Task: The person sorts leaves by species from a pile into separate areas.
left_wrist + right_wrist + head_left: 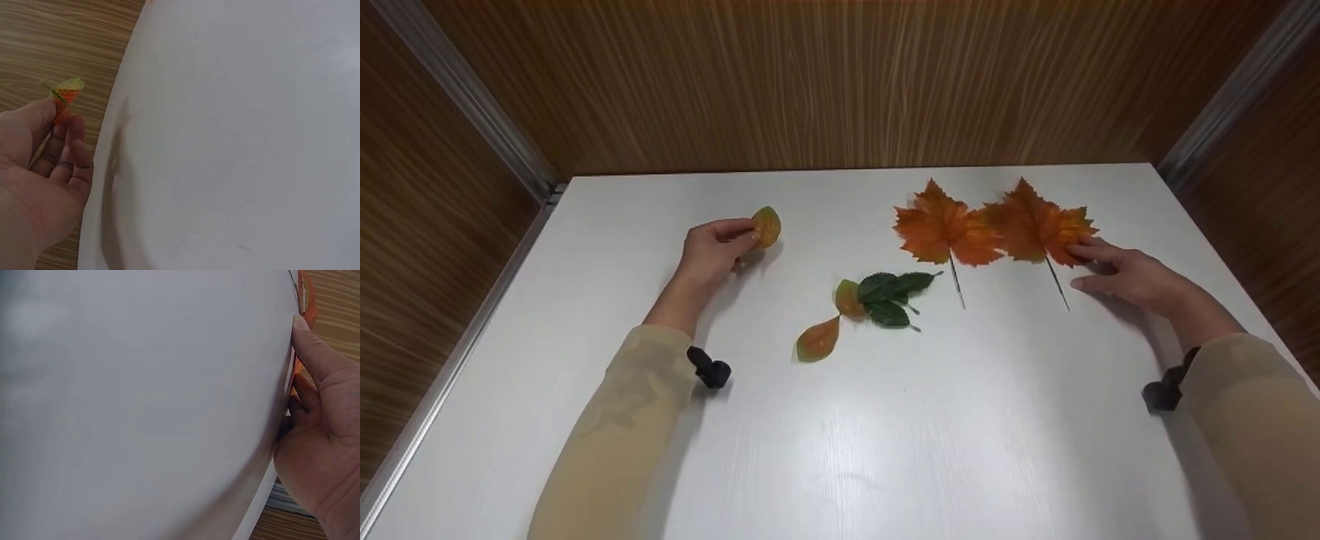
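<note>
My left hand (pixel 712 251) pinches a small yellow-orange artificial leaf (pixel 767 227) between thumb and fingers, raised over the left part of the table. In the left wrist view the same leaf shows green and orange at the fingertips. My right hand (pixel 1140 277) touches the right edge of an orange maple leaf (pixel 1027 221) with its extended fingers, the thumb apart from it. A second orange maple leaf (pixel 945 225) lies just left of that one, their edges meeting. Both have thin dark stems pointing toward me.
Mid-table lie several overlapping dark green leaves (pixel 889 313), with a yellow-green and orange leaf (pixel 849 298) partly under them. Another orange leaf (pixel 817 341) lies nearer me. Wood-grain panels (pixel 840 82) rise behind and beside the white table (pixel 840 450).
</note>
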Available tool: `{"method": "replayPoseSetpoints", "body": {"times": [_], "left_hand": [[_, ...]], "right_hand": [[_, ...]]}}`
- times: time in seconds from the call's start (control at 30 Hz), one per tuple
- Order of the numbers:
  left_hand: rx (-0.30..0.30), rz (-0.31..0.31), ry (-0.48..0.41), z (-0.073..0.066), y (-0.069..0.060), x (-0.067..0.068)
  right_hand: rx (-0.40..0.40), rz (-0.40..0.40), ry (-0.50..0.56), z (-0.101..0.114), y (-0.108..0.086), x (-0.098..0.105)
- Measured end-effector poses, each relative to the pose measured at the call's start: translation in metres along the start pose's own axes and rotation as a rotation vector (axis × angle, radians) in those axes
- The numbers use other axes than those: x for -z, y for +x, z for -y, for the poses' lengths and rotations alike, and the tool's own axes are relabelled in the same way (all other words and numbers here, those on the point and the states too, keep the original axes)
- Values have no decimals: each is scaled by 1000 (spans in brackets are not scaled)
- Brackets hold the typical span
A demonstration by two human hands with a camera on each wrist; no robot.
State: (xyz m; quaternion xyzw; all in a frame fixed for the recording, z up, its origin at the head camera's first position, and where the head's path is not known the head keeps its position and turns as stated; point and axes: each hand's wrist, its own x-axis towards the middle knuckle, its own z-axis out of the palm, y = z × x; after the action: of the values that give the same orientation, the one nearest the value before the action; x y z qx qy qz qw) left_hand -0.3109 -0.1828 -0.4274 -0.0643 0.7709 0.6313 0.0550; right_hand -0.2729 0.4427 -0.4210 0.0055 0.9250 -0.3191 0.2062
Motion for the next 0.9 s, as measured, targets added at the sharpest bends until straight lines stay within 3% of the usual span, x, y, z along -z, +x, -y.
{"method": "replayPoseSetpoints", "body": {"times": [0.37,0.9], "left_hand": [[23,-33,-16,17,2,12],[2,-4,35,22,5,10]], "right_hand": [[13,2,13,-1,1,-2],[-8,5,2,0,0,1]]}}
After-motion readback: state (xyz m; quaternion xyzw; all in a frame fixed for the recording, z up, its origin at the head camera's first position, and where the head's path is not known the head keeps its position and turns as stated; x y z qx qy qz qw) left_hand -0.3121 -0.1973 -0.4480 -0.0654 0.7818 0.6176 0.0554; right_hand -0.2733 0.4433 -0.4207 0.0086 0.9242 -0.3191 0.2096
